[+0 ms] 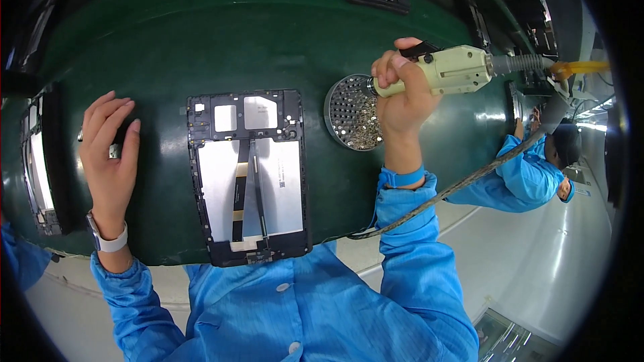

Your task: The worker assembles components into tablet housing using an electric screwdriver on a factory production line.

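Right hand (pixel 400 97) grips the electric screwdriver (pixel 446 70) with its tip over the screw tray (pixel 342 110) at two o'clock of the opened tablet (pixel 248 174); left hand (pixel 111 144) rests open-fingered at nine o'clock; fastening appears unfinished.

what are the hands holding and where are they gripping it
The right hand grips a beige electric screwdriver around its front barrel, tip at the round screw tray. The left hand holds nothing, lying flat on the green belt.

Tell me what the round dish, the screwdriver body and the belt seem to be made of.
Round dish: probably metal, with a shiny grey perforated surface.
Screwdriver body: likely moulded plastic, matt cream.
Belt: looks like rubber or vinyl, dark green with a soft sheen.
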A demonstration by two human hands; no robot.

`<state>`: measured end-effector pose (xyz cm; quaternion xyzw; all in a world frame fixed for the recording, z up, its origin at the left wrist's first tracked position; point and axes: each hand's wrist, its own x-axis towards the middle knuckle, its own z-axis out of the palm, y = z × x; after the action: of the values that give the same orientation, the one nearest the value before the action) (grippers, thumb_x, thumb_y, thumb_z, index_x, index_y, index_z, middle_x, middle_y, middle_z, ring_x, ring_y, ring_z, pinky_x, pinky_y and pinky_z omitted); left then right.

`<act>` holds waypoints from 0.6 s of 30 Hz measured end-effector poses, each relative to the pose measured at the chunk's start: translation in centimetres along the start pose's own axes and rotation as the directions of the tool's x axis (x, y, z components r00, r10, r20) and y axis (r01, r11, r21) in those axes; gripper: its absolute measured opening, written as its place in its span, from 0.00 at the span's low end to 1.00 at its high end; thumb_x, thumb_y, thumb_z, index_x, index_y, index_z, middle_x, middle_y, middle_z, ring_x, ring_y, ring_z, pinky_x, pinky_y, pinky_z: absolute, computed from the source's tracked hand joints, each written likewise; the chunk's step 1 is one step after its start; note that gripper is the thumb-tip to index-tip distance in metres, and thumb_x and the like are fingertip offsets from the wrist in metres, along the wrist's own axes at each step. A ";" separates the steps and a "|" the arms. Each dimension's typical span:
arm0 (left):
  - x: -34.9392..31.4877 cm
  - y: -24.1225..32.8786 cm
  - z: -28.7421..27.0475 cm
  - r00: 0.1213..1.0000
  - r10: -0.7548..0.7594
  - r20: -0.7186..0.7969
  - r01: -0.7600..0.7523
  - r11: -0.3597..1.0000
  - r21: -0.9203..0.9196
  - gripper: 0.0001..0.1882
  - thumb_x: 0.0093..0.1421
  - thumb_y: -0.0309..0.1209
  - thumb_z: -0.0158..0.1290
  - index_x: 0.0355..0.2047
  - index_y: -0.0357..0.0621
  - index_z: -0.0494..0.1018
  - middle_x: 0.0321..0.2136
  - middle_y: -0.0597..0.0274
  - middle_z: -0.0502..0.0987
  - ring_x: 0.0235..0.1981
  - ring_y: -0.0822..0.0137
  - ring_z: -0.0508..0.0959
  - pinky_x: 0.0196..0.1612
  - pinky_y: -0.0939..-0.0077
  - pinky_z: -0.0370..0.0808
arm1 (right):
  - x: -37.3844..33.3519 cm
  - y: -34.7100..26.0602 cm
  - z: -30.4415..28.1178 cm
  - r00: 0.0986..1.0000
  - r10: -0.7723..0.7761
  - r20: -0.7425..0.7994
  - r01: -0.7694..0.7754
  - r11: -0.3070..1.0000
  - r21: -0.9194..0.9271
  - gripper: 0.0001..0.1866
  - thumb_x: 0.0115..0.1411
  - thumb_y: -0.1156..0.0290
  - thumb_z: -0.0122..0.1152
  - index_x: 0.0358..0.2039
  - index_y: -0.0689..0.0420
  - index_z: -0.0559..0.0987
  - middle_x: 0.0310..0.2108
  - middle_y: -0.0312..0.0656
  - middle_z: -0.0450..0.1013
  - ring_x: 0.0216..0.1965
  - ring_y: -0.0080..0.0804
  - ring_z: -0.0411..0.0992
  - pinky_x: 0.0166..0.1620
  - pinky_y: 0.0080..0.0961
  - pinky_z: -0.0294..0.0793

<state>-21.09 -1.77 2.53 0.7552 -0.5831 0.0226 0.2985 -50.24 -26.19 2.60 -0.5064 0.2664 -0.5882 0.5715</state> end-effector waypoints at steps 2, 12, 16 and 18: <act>0.8 1.4 0.2 1.000 0.022 0.001 -0.022 1.000 -0.019 0.13 0.55 0.17 0.56 0.42 0.34 0.78 0.46 0.51 0.78 0.55 0.53 0.75 0.58 0.64 0.69 | 0.1 0.1 -0.1 1.000 0.001 0.012 -0.001 1.000 0.003 0.09 0.52 0.82 0.54 0.36 0.68 0.74 0.16 0.40 0.67 0.16 0.27 0.64 0.25 0.28 0.68; 4.8 8.9 6.9 0.928 0.334 0.164 -0.255 0.891 -0.375 0.14 0.53 0.27 0.61 0.41 0.36 0.79 0.44 0.51 0.77 0.43 0.53 0.76 0.45 0.62 0.75 | -0.4 -2.2 2.3 0.995 -0.058 0.086 0.054 0.998 0.044 0.14 0.54 0.79 0.54 0.42 0.69 0.74 0.18 0.39 0.65 0.18 0.25 0.63 0.28 0.26 0.67; 3.8 9.1 9.4 0.900 0.415 0.133 -0.366 0.885 -0.288 0.18 0.52 0.33 0.64 0.42 0.38 0.80 0.48 0.52 0.75 0.48 0.54 0.74 0.47 0.60 0.74 | -1.5 -2.5 5.4 0.983 -0.007 0.181 -0.010 0.995 0.096 0.14 0.54 0.78 0.53 0.42 0.70 0.74 0.17 0.39 0.65 0.18 0.26 0.63 0.27 0.27 0.68; 3.7 8.7 9.4 0.894 0.422 0.150 -0.366 0.881 -0.299 0.22 0.51 0.37 0.65 0.44 0.39 0.79 0.50 0.52 0.75 0.50 0.53 0.72 0.50 0.59 0.73 | -2.2 -1.9 6.6 0.980 0.070 0.187 -0.068 0.998 -0.017 0.18 0.52 0.73 0.52 0.44 0.67 0.75 0.17 0.35 0.61 0.19 0.26 0.61 0.32 0.31 0.66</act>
<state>-30.62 -10.75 -0.08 0.5717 -0.7511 -0.0747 0.3215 -45.44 -22.01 5.98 -0.5530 0.2317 -0.5165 0.6114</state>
